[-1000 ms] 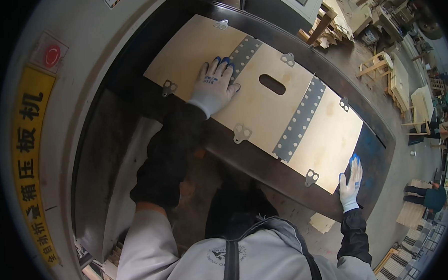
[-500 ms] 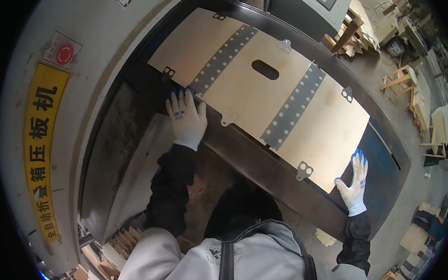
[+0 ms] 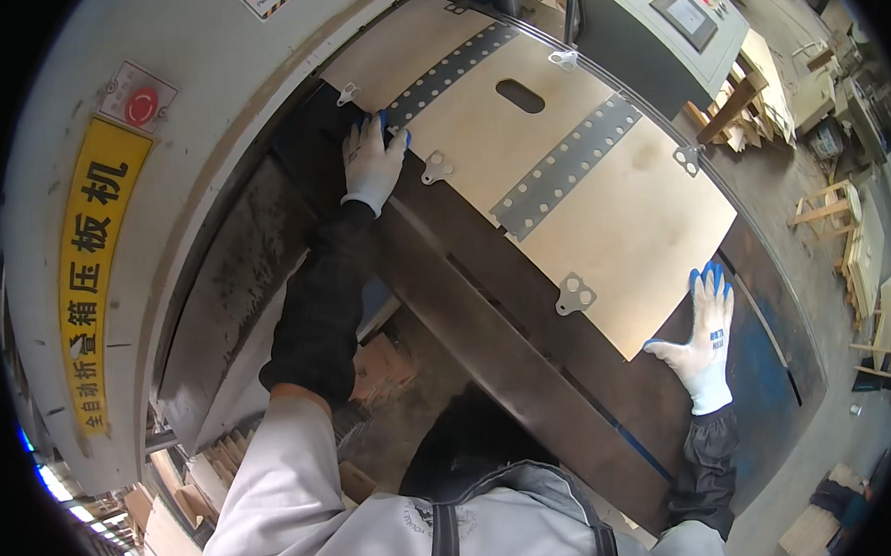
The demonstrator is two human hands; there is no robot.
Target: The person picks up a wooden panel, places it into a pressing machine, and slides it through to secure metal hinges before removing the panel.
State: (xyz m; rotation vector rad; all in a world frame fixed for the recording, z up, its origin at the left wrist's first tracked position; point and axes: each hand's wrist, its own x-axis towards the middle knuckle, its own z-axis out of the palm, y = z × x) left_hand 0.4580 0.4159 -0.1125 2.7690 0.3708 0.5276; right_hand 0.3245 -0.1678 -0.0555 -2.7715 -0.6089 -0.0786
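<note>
A pale plywood panel [image 3: 652, 219] lies flat on the dark metal bed of a machine. Two grey perforated metal strips [image 3: 567, 165] cross it, and between them is an oval slot [image 3: 520, 97]. Small metal tabs with holes [image 3: 575, 294] stick out along its long edges. My left hand [image 3: 371, 162], in a white glove with blue fingertips, is open with its fingers against the near long edge by one strip. Gloved alike, my right hand [image 3: 702, 341] is open and spread at the right end, thumb at the near corner and fingers along the short edge.
The machine bed [image 3: 446, 278] has slots running through its dark surface. To the left rises a grey machine wall with a red stop button [image 3: 141, 106] and a yellow label [image 3: 97, 273]. A control box with a screen [image 3: 688, 19] stands beyond the bed. Wood pieces [image 3: 830, 202] lie at right.
The panel has slid away from me toward the far edge of the bed, baring more metal on the near side. My hands have moved forward with it, the left one more clearly.
</note>
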